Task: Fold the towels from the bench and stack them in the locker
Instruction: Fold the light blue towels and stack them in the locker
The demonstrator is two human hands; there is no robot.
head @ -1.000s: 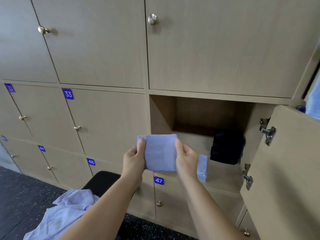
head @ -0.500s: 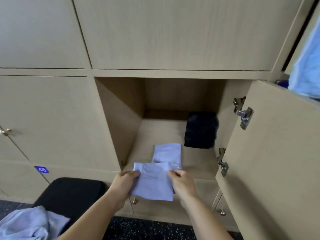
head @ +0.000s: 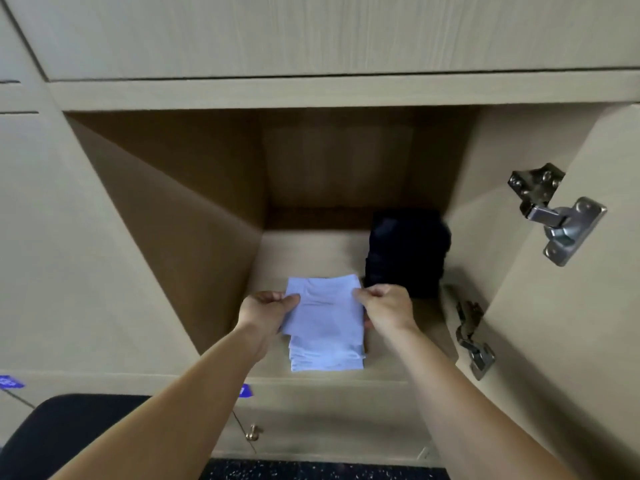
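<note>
A folded light-blue towel (head: 323,311) lies inside the open locker (head: 194,209), on top of another folded light-blue towel (head: 327,358) near the front edge of the locker floor. My left hand (head: 265,311) pinches the top towel's left edge. My right hand (head: 388,308) pinches its right edge. Both forearms reach in from below.
A dark folded bundle (head: 407,252) stands at the locker's back right, close to my right hand. The locker door (head: 571,323) hangs open on the right with two metal hinges (head: 554,216). The black bench (head: 69,434) shows at the lower left.
I have stepped closer, and both hands have carried the folded towel forward into the locker and set it on the towel lying there.
</note>
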